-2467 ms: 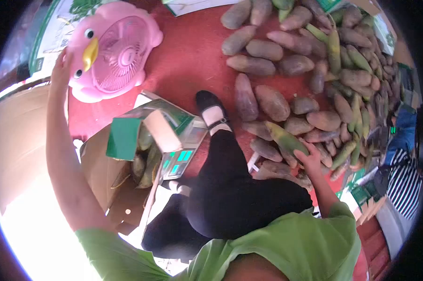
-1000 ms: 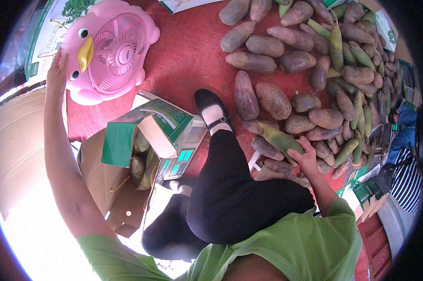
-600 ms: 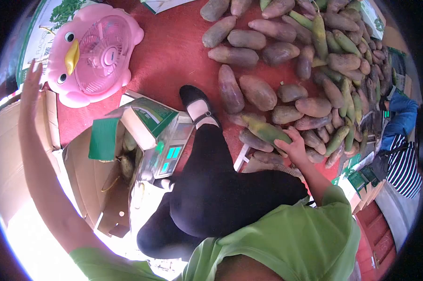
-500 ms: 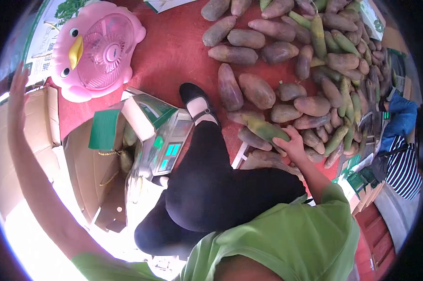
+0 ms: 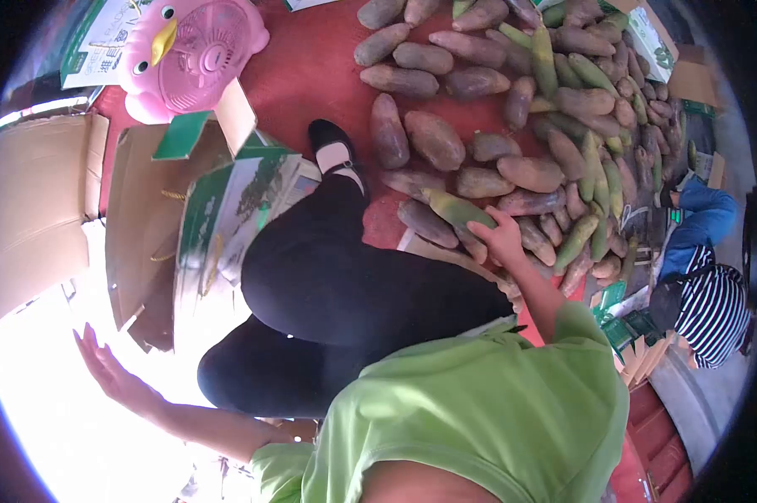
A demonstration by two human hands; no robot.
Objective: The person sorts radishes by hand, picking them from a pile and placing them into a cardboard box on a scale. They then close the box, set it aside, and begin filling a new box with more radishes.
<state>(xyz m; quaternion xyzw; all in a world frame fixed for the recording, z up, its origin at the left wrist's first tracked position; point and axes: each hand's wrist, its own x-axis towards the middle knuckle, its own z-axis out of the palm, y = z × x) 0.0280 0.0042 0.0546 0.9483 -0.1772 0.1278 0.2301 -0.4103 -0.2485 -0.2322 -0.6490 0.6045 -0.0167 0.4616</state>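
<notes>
My right hand point(image 5: 501, 238) is closed around the lower end of a green radish point(image 5: 458, 210) lying among darker, soil-dusted radishes. Much of its palm is hidden from view. Just left of that hand rests a brownish radish point(image 5: 427, 223). My left hand point(image 5: 119, 381) is off to the lower left, empty, with its fingers stretched out against a glare-white background. Nearest to it stands an open green-and-white carton point(image 5: 202, 243) with raised brown flaps. Whatever is inside the carton is mostly hidden.
A large pile of radishes point(image 5: 563, 101) covers the right of the red floor point(image 5: 303, 67). A pink fan point(image 5: 215, 59) stands at the upper left, near a brown cardboard panel point(image 5: 39, 210). At far right, a person in a striped top point(image 5: 714, 314) bends beside cartons.
My left hand has swung from the upper left down to the lower left. The open carton now sits differently, with its printed side showing. My right hand stays on the green radish.
</notes>
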